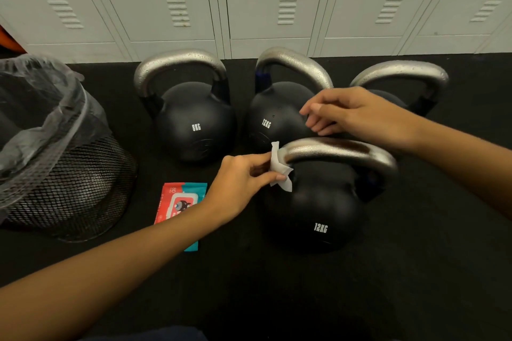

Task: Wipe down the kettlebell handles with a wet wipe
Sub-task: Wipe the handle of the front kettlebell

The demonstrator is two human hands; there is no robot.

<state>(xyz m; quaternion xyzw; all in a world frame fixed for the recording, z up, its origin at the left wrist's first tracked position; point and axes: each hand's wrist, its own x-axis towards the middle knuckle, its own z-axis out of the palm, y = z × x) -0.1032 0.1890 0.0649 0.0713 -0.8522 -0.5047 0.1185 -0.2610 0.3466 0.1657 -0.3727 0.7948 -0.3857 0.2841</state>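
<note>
The left hand (243, 177) is pinching a white wet wipe (279, 167) against the left end of the nearest black 12KG kettlebell's silver handle (340, 151), on the black floor (415, 271). The handle's long axis is running rightward from that grip, so the stroke probably goes right. The right hand (352, 112) is hovering just behind the handle with loosely curled fingers, holding nothing.

two bare forearms, no sleeves, bare hands (243, 180), no rings

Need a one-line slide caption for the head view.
Left hand wipes the near kettlebell's handle with a wet wipe.
</note>
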